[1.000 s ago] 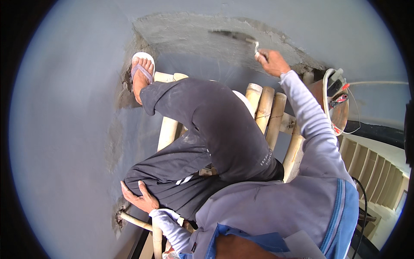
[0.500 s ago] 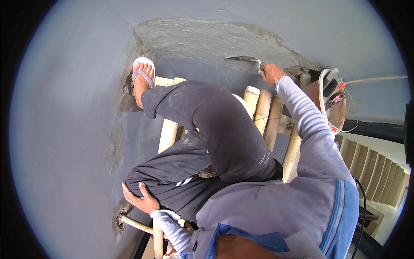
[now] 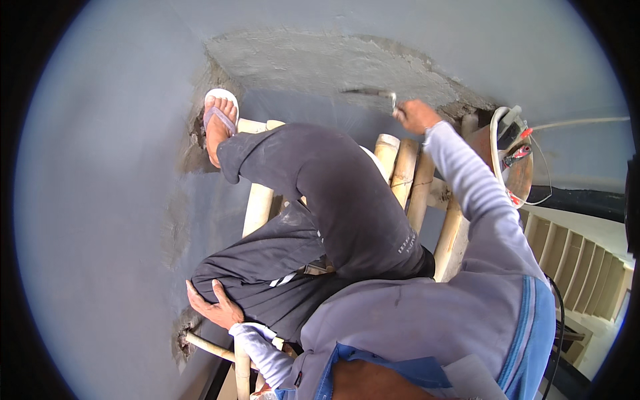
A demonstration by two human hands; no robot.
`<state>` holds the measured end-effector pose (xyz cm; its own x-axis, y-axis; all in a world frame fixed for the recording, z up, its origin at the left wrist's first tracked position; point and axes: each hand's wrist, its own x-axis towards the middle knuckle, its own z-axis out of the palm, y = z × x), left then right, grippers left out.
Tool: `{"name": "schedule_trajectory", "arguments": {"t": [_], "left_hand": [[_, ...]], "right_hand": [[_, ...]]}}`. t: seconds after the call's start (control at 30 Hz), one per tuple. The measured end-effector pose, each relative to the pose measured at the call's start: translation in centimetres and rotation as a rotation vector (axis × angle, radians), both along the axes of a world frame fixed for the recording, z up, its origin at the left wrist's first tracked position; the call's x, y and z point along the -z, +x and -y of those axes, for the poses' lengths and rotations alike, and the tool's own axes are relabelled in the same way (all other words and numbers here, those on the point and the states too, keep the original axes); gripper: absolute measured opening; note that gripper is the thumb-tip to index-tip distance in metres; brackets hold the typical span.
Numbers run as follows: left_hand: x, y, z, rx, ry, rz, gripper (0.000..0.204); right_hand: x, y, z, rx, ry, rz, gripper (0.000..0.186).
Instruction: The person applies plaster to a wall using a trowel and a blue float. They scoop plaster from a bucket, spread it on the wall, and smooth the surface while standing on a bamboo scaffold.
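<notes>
Head view: your right hand (image 3: 415, 115) is closed around the handle of a plastering trowel (image 3: 368, 93), its blade against the rough grey plaster patch (image 3: 320, 63) on the wall. Your left hand (image 3: 215, 307) rests open, fingers spread, on your dark-trousered knee (image 3: 220, 273) (bamboo scaffold poles (image 3: 405, 173) beneath).

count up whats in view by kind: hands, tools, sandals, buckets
hands: 2, the left hand resting on the dark trouser leg, the right hand with its grip on the trowel
tools: 1, the trowel against the grey plaster patch
sandals: 1, a white sandal on the foot
buckets: 1, a brown bucket by the bamboo poles
total: 5
</notes>
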<state>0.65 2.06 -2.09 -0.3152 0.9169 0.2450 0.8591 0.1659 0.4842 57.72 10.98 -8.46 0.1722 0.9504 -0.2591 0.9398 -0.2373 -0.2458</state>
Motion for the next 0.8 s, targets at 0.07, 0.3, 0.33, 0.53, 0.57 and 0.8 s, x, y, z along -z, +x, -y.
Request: {"name": "schedule_trajectory", "arguments": {"t": [0.07,0.3,0.33,0.53,0.57,0.8], "left_hand": [[-0.2,0.4,-0.2,0.003,-0.003,0.003,0.056],[-0.1,0.2,0.0,-0.003,0.004,-0.006,0.055],[0.0,0.2,0.0,-0.002,0.005,0.005,0.055],[-0.2,-0.1,0.4,-0.009,0.006,0.010,0.055],[-0.3,-0.1,0.3,-0.009,0.005,0.008,0.055],[-0.1,0.0,0.1,0.014,0.013,0.011,0.055]], "right_hand": [[2.7,0.2,-0.4,0.012,-0.069,0.083,0.028],[-2.5,0.5,-1.9,0.001,0.161,-0.029,0.031],[-4.8,0.3,-1.7,0.027,0.176,-0.066,0.031],[-12.4,-1.4,0.0,0.109,0.452,-0.191,0.033],[-12.8,-1.9,0.3,0.118,0.443,-0.217,0.034],[-6.9,-3.4,-1.4,0.099,0.173,-0.123,0.034]]}}
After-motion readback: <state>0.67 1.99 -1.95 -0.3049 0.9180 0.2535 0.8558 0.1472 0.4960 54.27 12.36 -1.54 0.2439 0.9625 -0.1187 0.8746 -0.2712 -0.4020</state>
